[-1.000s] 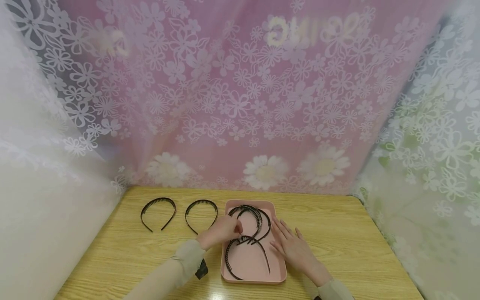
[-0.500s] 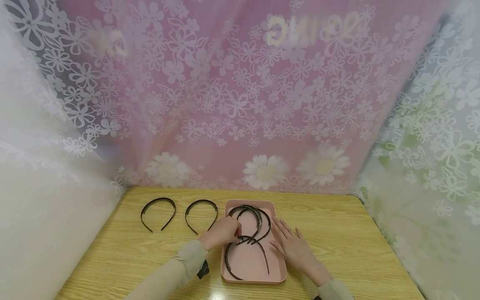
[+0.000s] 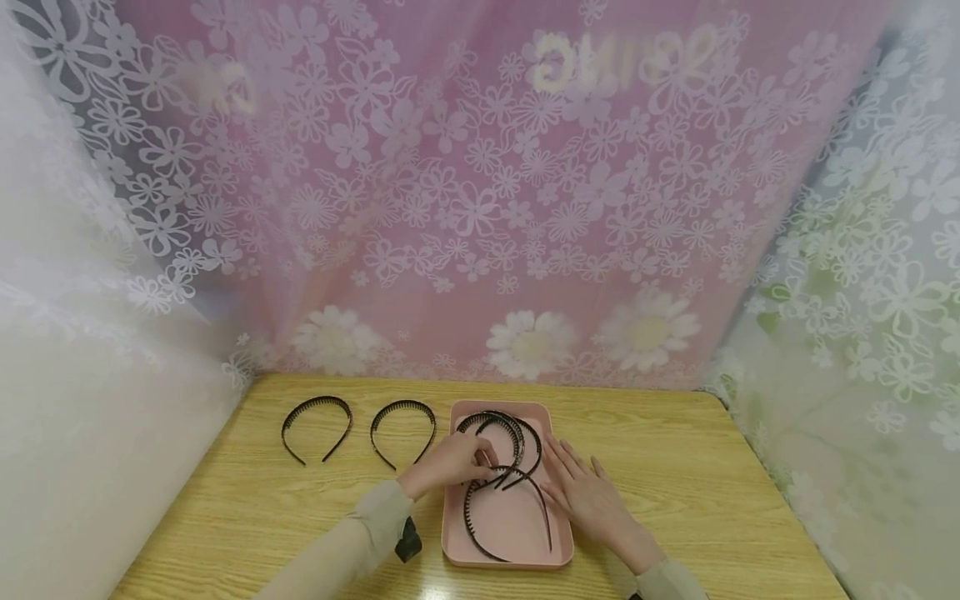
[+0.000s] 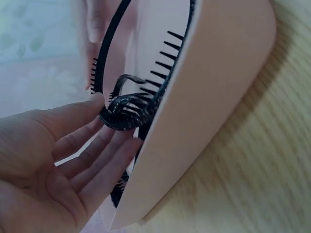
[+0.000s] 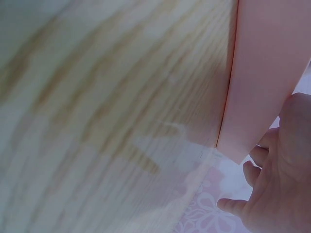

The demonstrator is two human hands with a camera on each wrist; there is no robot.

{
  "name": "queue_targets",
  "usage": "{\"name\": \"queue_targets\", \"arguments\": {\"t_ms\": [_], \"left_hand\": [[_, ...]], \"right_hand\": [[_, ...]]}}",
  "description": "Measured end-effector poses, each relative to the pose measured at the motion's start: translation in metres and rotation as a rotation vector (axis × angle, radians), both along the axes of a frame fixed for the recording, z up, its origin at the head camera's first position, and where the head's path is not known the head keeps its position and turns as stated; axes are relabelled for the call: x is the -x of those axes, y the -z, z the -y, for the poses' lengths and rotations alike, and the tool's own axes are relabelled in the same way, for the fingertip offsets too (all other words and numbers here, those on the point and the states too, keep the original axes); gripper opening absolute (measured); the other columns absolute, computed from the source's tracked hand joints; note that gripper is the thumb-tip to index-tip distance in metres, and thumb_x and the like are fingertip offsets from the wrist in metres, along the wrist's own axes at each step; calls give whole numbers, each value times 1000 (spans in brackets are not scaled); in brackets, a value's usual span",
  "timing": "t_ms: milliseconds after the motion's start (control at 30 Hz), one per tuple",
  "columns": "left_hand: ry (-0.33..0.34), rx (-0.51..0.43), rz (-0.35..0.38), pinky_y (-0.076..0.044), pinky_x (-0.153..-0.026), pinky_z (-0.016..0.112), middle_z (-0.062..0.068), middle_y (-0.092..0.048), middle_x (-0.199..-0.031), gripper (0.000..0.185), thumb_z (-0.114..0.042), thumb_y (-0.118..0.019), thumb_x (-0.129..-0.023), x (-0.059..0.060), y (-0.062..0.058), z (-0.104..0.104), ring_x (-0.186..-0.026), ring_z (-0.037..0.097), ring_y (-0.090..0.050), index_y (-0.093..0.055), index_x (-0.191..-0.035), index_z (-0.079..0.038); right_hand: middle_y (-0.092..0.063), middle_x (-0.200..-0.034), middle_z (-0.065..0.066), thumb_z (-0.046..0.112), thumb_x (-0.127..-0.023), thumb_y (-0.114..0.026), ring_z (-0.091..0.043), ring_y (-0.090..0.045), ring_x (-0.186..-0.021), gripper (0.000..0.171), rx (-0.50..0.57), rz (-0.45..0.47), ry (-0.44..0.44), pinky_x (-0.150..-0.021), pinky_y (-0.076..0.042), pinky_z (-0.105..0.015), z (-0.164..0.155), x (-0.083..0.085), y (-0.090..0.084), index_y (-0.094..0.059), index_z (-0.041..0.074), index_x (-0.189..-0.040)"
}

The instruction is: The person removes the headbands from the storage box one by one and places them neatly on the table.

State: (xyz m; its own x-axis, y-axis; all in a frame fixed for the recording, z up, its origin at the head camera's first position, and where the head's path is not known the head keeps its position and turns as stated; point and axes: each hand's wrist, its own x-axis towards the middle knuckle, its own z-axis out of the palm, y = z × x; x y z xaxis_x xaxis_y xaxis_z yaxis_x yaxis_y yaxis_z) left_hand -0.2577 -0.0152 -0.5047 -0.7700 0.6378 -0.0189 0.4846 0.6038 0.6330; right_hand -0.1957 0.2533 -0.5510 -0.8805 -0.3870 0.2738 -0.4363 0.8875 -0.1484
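Observation:
A black toothed headband (image 3: 468, 515) lies in the near half of a shallow pink tray (image 3: 512, 529). My left hand (image 3: 450, 461) reaches over the tray's left rim and pinches this headband at its curved top, thumb on one side and fingers beneath, as the left wrist view shows. Several more black headbands (image 3: 534, 433) overlap in the tray's far half, partly hidden by the left hand. My right hand (image 3: 596, 502) rests with straight fingers along the tray's right rim, the thumb over the edge; the right wrist view shows it against the pink outer wall (image 5: 262, 73).
Two headbands lie on the wooden table (image 3: 660, 450) left of the tray: one at the far left (image 3: 315, 398), the other (image 3: 402, 402) nearer the left forearm. Flowered curtain (image 3: 480, 208) hangs behind the table and at both sides.
The left hand has shifted slightly right with the near headband, which has slid right inside the tray. The right hand and the headbands on the table have stayed put.

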Motion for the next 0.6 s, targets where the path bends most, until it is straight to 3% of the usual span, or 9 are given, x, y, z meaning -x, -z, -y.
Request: {"name": "queue_targets", "arguments": {"t_ms": [133, 333, 433, 600], "left_hand": [[11, -93, 144, -54, -58, 27, -1, -73, -86, 16, -17, -73, -95, 4, 4, 3, -73, 16, -69, -78, -109, -9], [14, -248, 416, -60, -77, 46, 17, -74, -109, 26, -8, -65, -99, 6, 5, 8, -90, 28, -72, -72, -123, 0], [-3, -295, 494, -60, -80, 49, 20, -73, -114, 26, -4, -65, -99, 6, 3, 10, -89, 26, -72, -71, -123, 4], [-52, -324, 524, -60, -85, 42, 18, -73, -113, 24, -1, -66, -97, 6, 2, 10, -95, 25, -72, -72, -119, 6]], "right_hand": [[-37, -162, -10, 40, -105, -54, -33, -40, -145, 64, -20, 11, 5, -109, -35, -68, 0, 0, 1, -39, 7, -157], [-34, -163, -9, 41, -105, -54, -33, -37, -147, 66, -6, 67, 14, -111, -31, -69, 1, -1, -3, -35, 9, -159], [-34, -163, -10, 40, -105, -53, -33, -37, -147, 65, -10, 63, 13, -111, -32, -69, 1, -1, -3, -35, 8, -158], [-33, -164, -10, 39, -106, -53, -33, -36, -147, 64, -13, 62, 13, -111, -31, -69, 1, -1, -5, -35, 8, -159]]}}
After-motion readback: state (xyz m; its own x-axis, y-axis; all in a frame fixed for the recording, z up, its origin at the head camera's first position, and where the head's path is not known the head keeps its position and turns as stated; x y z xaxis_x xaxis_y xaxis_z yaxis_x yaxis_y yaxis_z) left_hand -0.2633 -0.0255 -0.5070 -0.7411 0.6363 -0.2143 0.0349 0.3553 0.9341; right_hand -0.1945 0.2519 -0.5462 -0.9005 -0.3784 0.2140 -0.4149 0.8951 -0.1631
